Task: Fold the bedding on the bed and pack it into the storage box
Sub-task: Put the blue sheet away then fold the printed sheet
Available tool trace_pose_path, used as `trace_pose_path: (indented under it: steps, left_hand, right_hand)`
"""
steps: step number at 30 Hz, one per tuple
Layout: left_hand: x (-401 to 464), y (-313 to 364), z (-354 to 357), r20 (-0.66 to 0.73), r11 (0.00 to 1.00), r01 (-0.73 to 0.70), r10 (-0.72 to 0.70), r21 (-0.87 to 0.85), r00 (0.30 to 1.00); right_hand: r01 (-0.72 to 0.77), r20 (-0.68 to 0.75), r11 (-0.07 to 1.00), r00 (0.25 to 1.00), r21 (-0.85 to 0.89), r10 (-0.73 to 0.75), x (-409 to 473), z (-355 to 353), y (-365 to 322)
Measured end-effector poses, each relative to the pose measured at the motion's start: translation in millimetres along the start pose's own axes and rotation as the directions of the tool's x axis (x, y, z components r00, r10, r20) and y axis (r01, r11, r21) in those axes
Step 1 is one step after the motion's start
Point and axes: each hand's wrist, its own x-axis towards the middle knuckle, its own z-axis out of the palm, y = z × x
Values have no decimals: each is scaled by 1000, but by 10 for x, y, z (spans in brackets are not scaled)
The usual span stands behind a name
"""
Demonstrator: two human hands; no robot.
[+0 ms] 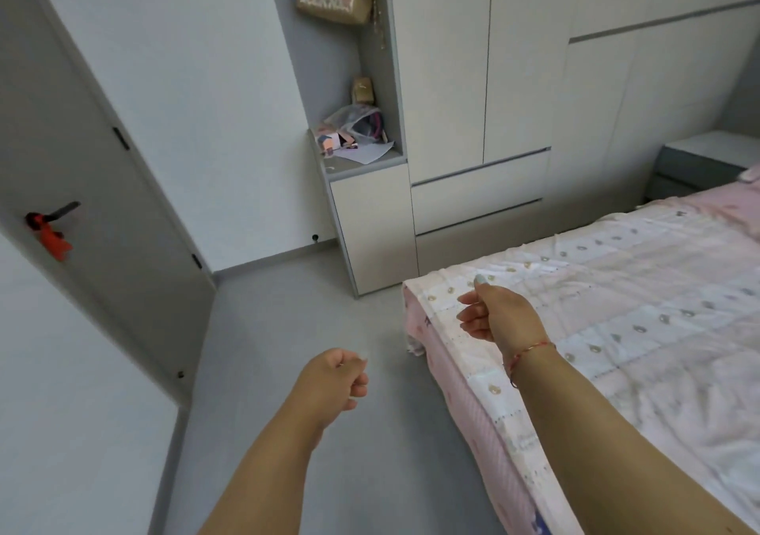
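The bed (473,378) fills the right side of the view, and the bedding (641,304), a pale quilt with small printed motifs, lies spread flat over it with some wrinkles. It reaches the near corner, where its edge hangs a little over the pink side of the bed. The grey floor (329,452) is at the left, and a white wardrobe (473,102) stands behind. No storage box is in view, so I cannot tell where it is.

The right hand (499,314) is above the near corner of the quilt. Its fingers (473,324) are loosely curled and hold nothing. I cannot tell if the hand touches the cloth. The left hand (339,376) hangs over the floor, well apart from the bed, with its fingers curled in and nothing between them.

I judge that folding is not yet begun and the step in hand is to take the first corner. To do it well, the right hand should pinch the quilt at the very corner, through all layers. The left hand should take the same edge further along, so the 2 hands lift it evenly and the fold comes out straight.
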Motion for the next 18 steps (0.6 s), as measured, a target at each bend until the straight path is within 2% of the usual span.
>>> trace_pose_path:
  steps: [11, 18]
  left_hand:
    - [1334, 400, 434, 89, 999, 23, -27, 47, 996]
    - [2664, 723, 355, 145, 998, -18, 10, 57, 989]
  right_hand:
    - [-105, -159, 994, 981, 41, 110, 1149, -254, 69]
    - [-119, -224, 992, 967, 34, 123, 2249, 157, -57]
